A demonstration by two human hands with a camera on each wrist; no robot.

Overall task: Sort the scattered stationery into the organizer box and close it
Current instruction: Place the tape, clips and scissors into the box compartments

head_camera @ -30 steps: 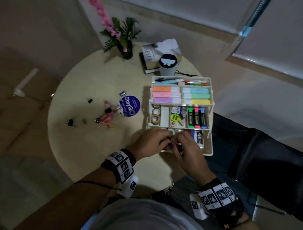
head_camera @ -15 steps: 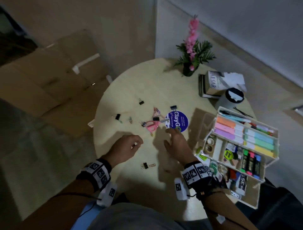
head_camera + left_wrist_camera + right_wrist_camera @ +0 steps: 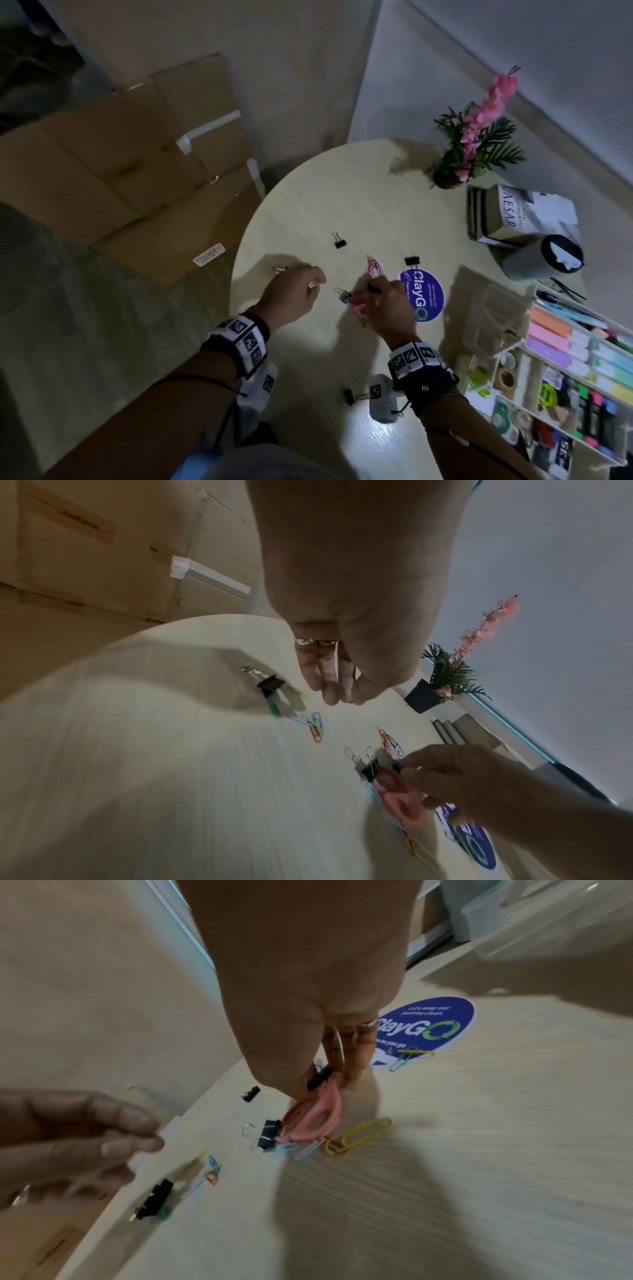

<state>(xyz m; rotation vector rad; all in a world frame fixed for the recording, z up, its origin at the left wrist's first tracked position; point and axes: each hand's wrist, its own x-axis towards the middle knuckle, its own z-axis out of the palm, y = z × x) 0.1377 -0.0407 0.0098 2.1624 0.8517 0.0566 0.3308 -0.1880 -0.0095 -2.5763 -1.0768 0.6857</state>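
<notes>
The open white organizer box [image 3: 524, 368] stands at the table's right edge, with highlighters, sticky notes and tape in its tiers. My right hand [image 3: 378, 291] is down at the pink scissors [image 3: 320, 1118] in the middle of the table. Its thumb and fingers pinch a black binder clip [image 3: 318, 1081] that lies on them. A second binder clip [image 3: 268, 1134] touches the scissors' handle end. My left hand [image 3: 310, 284] hovers just left of that, fingers loosely curled and holding nothing. Below it lie another binder clip [image 3: 270, 685] and coloured paper clips [image 3: 315, 726].
More binder clips [image 3: 339, 243] [image 3: 412, 260] [image 3: 349, 395] lie scattered, and a yellow paper clip [image 3: 356, 1135] sits by the scissors. A round blue sticker [image 3: 423, 296], a potted plant [image 3: 472, 147], books [image 3: 507, 212] and a grey cup [image 3: 544, 257] sit on the right. Cardboard boxes [image 3: 137, 164] stand beyond the table's left edge.
Both hands left the organizer box and moved left to the scattered items. The view swung left with them. My right hand came down on the binder clip by the scissors.
</notes>
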